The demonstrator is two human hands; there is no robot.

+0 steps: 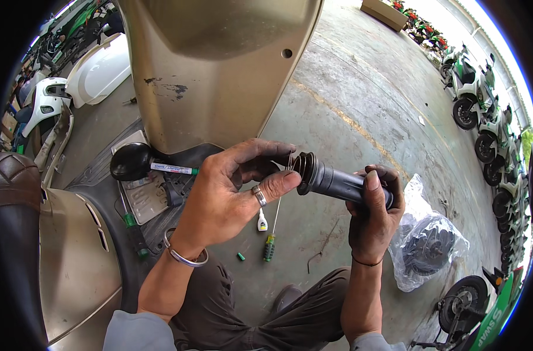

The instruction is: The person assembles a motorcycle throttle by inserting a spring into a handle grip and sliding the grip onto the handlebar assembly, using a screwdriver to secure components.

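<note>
A black rubber handlebar grip [344, 183] is held up in front of me, tilted slightly down to the right. My right hand [373, 225] is wrapped round its right end. At its flanged left end, my left hand [228, 184] pinches thin wire [292, 160] between thumb and fingers. Loops of the wire pass round the flange. Below on the floor are a small white glue bottle [262, 222], a green-handled screwdriver [269, 248] and a small green cap [241, 256].
A gold scooter's front panel [214, 88] stands ahead. Its footboard holds a black mirror [131, 161], a marker pen [172, 168] and another green-handled screwdriver [135, 235]. A plastic-wrapped wheel [429, 245] lies at right. Parked scooters [466, 112] line the far right.
</note>
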